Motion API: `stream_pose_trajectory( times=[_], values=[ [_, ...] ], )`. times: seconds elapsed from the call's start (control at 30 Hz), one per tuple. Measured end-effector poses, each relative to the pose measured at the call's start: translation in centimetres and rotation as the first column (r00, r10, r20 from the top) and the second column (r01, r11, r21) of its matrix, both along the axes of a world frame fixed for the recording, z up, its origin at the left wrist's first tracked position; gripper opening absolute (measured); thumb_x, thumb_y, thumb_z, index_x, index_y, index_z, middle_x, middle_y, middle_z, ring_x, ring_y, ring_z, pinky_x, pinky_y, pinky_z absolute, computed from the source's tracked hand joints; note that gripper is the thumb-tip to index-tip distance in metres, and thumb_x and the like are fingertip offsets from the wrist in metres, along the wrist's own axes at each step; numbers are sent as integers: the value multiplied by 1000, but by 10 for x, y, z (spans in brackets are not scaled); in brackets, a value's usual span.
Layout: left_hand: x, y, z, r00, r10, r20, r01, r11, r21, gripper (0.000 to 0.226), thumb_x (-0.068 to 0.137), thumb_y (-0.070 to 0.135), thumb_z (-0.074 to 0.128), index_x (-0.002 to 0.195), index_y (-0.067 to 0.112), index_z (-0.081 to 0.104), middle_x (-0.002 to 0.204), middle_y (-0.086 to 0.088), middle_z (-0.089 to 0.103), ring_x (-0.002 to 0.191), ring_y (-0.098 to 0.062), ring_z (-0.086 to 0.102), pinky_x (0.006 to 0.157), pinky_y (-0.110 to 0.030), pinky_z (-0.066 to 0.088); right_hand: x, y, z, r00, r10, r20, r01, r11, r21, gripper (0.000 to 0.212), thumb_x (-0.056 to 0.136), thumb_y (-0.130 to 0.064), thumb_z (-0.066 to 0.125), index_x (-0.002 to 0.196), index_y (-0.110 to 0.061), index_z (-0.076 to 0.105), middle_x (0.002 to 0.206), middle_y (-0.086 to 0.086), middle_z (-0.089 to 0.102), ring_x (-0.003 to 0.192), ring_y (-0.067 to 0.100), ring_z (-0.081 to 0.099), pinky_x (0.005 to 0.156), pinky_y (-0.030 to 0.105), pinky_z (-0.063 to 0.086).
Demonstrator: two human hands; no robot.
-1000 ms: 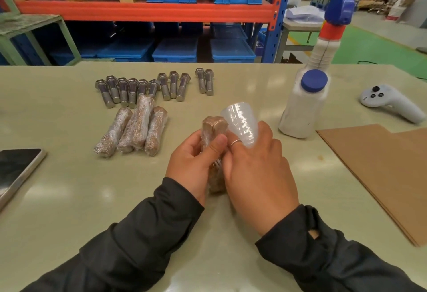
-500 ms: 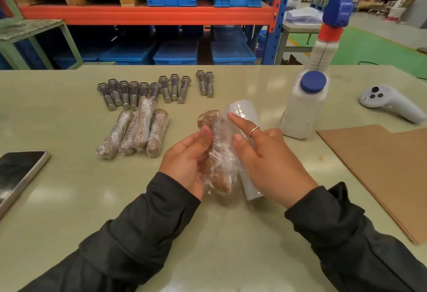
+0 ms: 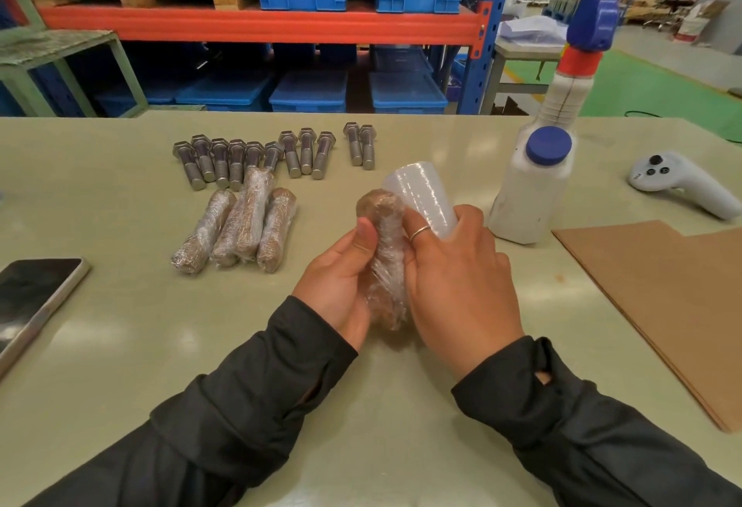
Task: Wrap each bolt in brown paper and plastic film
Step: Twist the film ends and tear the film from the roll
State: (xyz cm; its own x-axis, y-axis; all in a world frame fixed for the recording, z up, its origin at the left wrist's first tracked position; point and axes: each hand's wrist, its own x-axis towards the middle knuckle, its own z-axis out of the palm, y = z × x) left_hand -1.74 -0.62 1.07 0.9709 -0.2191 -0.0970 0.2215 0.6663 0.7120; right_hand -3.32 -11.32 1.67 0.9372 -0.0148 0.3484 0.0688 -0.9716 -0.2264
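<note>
A bolt wrapped in brown paper and partly in film (image 3: 384, 253) stands nearly upright between my hands. My left hand (image 3: 341, 285) grips it from the left, thumb on its upper part. My right hand (image 3: 457, 281) holds the roll of plastic film (image 3: 421, 197) against the bolt's right side, with film stretched over the bolt. Several bare steel bolts (image 3: 257, 157) lie in a row at the back of the table. Several finished wrapped bolts (image 3: 241, 225) lie side by side in front of them.
A white bottle with a blue cap (image 3: 534, 185) stands right of the roll. Brown paper sheets (image 3: 658, 297) lie at the right, a white controller (image 3: 678, 185) beyond them. A phone (image 3: 32, 297) lies at the left edge. Blue crates fill the rack behind.
The right hand has gone round the bolt with the roll, from over it, to flat beside it, to gripping the roll upright again. More film now covers the bolt.
</note>
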Motion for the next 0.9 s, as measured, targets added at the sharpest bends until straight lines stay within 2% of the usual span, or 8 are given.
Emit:
stream_pose_trajectory(
  times=[0.13, 0.27, 0.33, 0.43, 0.53, 0.63, 0.7, 0.9],
  values=[
    [0, -3, -1, 995, 99, -11, -97, 986, 133, 61, 63, 38, 61, 112, 1, 60, 104, -17, 68, 96, -27, 66, 85, -36, 54, -1, 0, 0, 1000, -12, 18, 11, 998, 55, 42, 98, -42, 25, 139, -47, 15, 124, 6, 29, 102, 28, 41, 82, 40, 37],
    [-2, -4, -6, 982, 187, -28, -171, 940, 297, 38, 72, 42, 57, 91, 10, 67, 75, -3, 71, 63, -12, 67, 53, -23, 54, -3, -1, 2, 1000, 1, 22, -3, 992, 130, 52, 96, -45, 26, 140, -52, -2, 122, 6, 26, 103, 25, 41, 85, 40, 44],
    [-5, -6, -6, 986, 167, -23, -154, 946, 284, 34, 80, 41, 53, 85, 13, 71, 78, -2, 73, 67, -12, 69, 55, -23, 55, -3, 0, 3, 1000, 19, 24, -22, 990, 138, 64, 96, -45, 26, 137, -51, -24, 120, 6, 25, 101, 23, 41, 85, 39, 47],
    [-8, -8, -5, 994, 95, 63, -109, 949, 295, 38, 64, 48, 65, 84, 16, 74, 91, -5, 73, 81, -15, 70, 67, -25, 56, -2, 1, 3, 998, 42, 50, -52, 977, 206, 77, 95, -43, 33, 124, -47, -38, 119, 8, 25, 102, 26, 41, 86, 37, 45],
    [-6, -8, -9, 992, 86, 94, -113, 933, 341, 48, 47, 41, 77, 89, 18, 71, 93, -5, 72, 88, -21, 67, 79, -35, 53, 1, -5, 1, 999, 28, 41, -42, 922, 385, 90, 91, -37, 49, 139, -36, -28, 124, 5, 25, 109, 24, 42, 87, 26, 37],
    [-2, -5, -9, 994, 82, 72, -99, 955, 279, 36, 48, 30, 77, 81, 16, 73, 83, -4, 72, 74, -17, 68, 65, -28, 54, 9, -17, 3, 994, 72, -82, -17, 843, 538, 88, 84, -45, 57, 149, -27, 1, 126, 1, 26, 103, 13, 46, 84, 14, 37],
    [-2, -4, -7, 996, 67, 61, -80, 967, 241, 25, 53, 23, 74, 75, 13, 75, 79, -4, 72, 68, -15, 68, 58, -24, 54, 14, -23, 6, 984, 120, -131, -17, 797, 604, 72, 77, -50, 59, 139, -29, 28, 117, -2, 33, 84, 0, 47, 66, 2, 37],
    [-6, -3, -4, 995, 87, 50, -97, 957, 274, 26, 58, 16, 69, 84, 10, 70, 75, -2, 73, 64, -12, 69, 55, -21, 53, 17, -26, 2, 970, 201, -134, -48, 703, 709, 41, 85, -59, 44, 112, -32, 29, 90, -13, 56, 80, 8, 60, 67, 25, 48]
  ],
)
